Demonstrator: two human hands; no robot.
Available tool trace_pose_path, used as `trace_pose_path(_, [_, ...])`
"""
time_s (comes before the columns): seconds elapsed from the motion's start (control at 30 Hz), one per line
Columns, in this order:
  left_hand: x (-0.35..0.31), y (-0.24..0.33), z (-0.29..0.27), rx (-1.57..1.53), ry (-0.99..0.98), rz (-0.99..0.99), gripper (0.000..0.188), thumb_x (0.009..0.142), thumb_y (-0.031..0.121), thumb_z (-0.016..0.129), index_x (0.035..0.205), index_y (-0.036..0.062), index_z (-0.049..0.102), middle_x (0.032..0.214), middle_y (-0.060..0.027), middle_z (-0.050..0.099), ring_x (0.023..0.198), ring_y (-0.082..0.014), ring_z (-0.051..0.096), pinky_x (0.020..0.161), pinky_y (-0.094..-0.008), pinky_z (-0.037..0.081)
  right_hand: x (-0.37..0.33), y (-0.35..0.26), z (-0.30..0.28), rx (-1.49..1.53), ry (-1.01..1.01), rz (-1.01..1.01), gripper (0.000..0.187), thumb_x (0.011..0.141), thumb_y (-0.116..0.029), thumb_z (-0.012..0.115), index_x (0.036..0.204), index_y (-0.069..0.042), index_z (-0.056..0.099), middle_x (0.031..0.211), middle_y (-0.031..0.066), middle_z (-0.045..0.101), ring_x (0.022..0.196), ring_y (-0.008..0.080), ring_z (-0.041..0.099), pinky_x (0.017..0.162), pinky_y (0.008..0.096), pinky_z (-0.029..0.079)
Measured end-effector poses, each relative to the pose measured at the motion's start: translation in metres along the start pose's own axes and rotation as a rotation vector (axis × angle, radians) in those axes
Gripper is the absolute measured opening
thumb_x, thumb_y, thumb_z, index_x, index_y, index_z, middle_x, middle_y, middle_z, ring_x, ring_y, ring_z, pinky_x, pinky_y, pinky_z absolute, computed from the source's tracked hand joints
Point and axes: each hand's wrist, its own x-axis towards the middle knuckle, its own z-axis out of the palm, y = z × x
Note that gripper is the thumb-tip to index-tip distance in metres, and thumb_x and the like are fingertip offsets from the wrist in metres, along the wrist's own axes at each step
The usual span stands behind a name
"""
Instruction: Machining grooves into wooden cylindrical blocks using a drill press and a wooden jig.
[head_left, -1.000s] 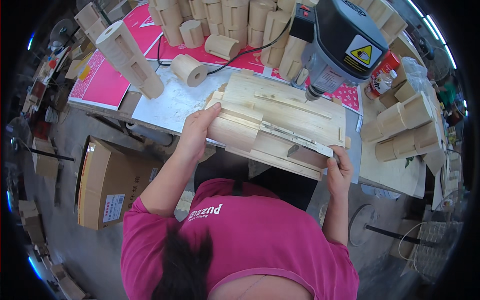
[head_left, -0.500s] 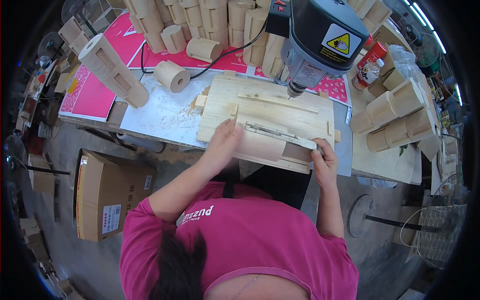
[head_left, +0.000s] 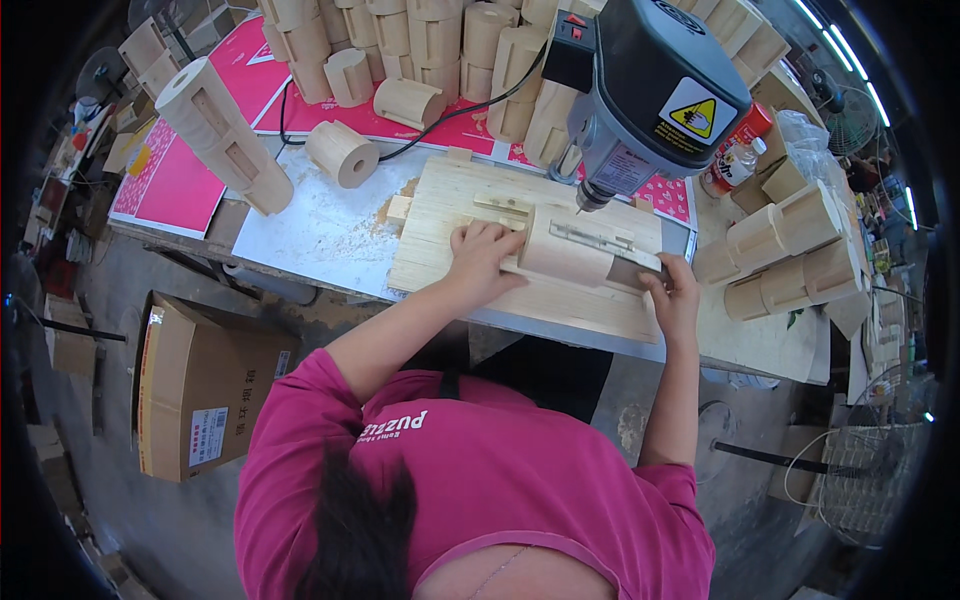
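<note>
A pale wooden cylinder lies on its side on a plywood board, just in front of the drill chuck. Along its top runs a slotted light strip, whose right end sticks out past the wood above a dark grey part. My left hand grips the left end of the cylinder, thumb near and fingers behind. At the other end, my right hand pinches the projecting strip between thumb and fingers. The bit is above and behind the cylinder.
The drill press stands at the back of the table. Cut wooden cylinders are stacked behind, with a tall stack at left and others at right. A black cable crosses the back. A carton sits on the floor.
Both hands have moved the cylinder and strip away from me and to the right, from the board's near edge toward the drill chuck. My left hand has shifted its hold.
</note>
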Motion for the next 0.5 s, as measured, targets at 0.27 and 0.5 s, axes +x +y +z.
trace_pose_path(0.27, [0.007, -0.029, -0.007, -0.082, 0.222, 0.083, 0.058, 0.056, 0.023, 0.077, 0.109, 0.0120, 0.058, 0.079, 0.0023, 0.059, 0.083, -0.0185, 0.052, 0.085, -0.0409, 0.027, 0.027, -0.002, 0.031, 0.188, -0.001, -0.037, 0.029, 0.069, -0.002, 0.070, 0.095, -0.001, 0.057, 0.086, 0.0067, 0.055, 0.073, 0.0152, 0.052, 0.060, 0.0243, 0.041])
trace_pose_path(0.5, [0.005, -0.032, -0.025, 0.084, 0.179, 0.169, 0.050, 0.061, 0.024, 0.074, 0.106, 0.0093, 0.059, 0.076, 0.0007, 0.058, 0.078, -0.0184, 0.053, 0.080, -0.0351, 0.032, 0.043, -0.020, -0.010, 0.425, -0.137, 0.174, 0.030, 0.072, 0.000, 0.068, 0.100, -0.005, 0.058, 0.087, -0.0025, 0.052, 0.064, 0.0038, 0.043, 0.055, 0.0192, 0.038])
